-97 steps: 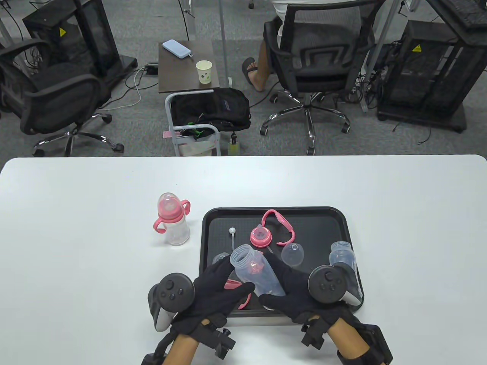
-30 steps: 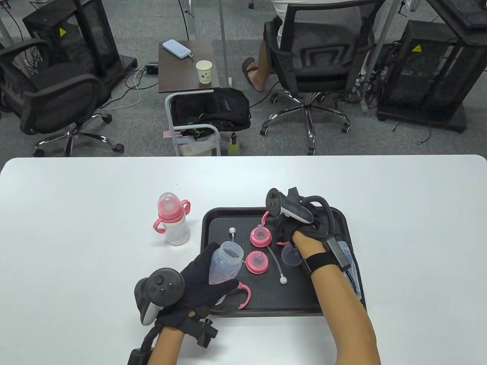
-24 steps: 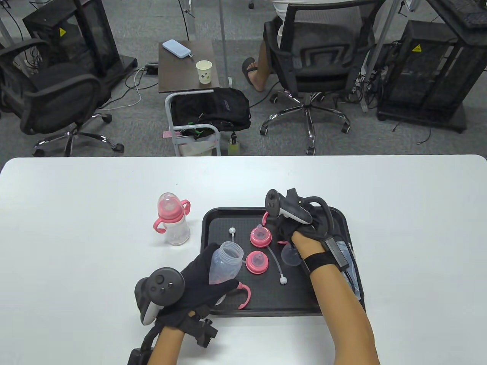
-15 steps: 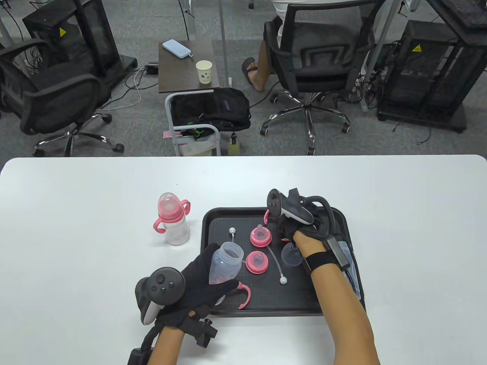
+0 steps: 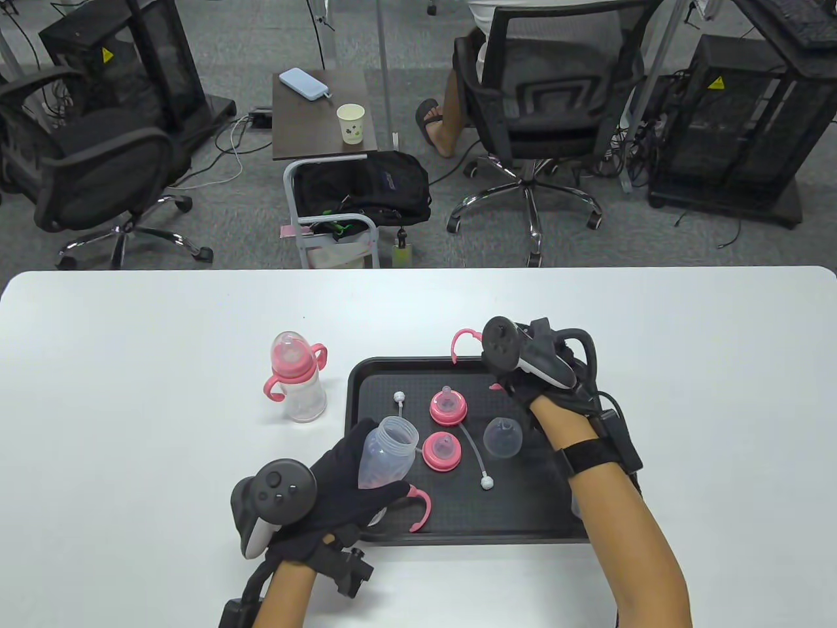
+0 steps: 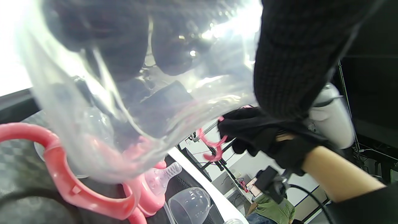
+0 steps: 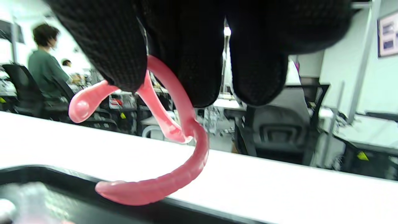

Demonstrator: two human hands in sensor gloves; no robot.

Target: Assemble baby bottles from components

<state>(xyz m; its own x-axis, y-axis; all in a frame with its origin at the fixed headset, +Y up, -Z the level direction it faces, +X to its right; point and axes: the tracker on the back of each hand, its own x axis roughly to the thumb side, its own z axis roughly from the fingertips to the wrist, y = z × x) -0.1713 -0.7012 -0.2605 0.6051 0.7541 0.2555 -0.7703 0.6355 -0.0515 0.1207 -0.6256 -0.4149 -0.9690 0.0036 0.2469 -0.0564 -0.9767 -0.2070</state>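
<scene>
Over the far edge of the tray (image 5: pixel 366 386), the right hand (image 5: pixel 531 379) is holding a pink handle ring (image 5: pixel 463 341) up off the tray mat; in the right wrist view the gloved fingers (image 7: pixel 189 53) are pinching the ring (image 7: pixel 174 149) from above, with its curled ends hanging below them. At the near left corner of the tray, the left hand (image 5: pixel 346 487) is gripping a clear bottle (image 5: pixel 386 458), tilted, with the open threaded mouth pointing away from the person; in the left wrist view the bottle wall (image 6: pixel 124 102) is filling most of the frame, with dark fingers showing through it. On the mat, two pink nipple collars (image 5: pixel 448 405) (image 5: pixel 443 451) are sitting one behind the other, nearly touching. A thin straw (image 5: pixel 474 458) with a ball end is lying just right of the nearer collar. A clear dome cap (image 5: pixel 502 438) is lying right of the straw. A second handle ring (image 5: pixel 422 510) is lying near the left thumb. A shorter straw (image 5: pixel 399 402) is lying at the far left of the mat. On the table (image 5: pixel 131 392), left of the tray, an assembled bottle (image 5: pixel 297 383) with pink handles is standing upright.
</scene>
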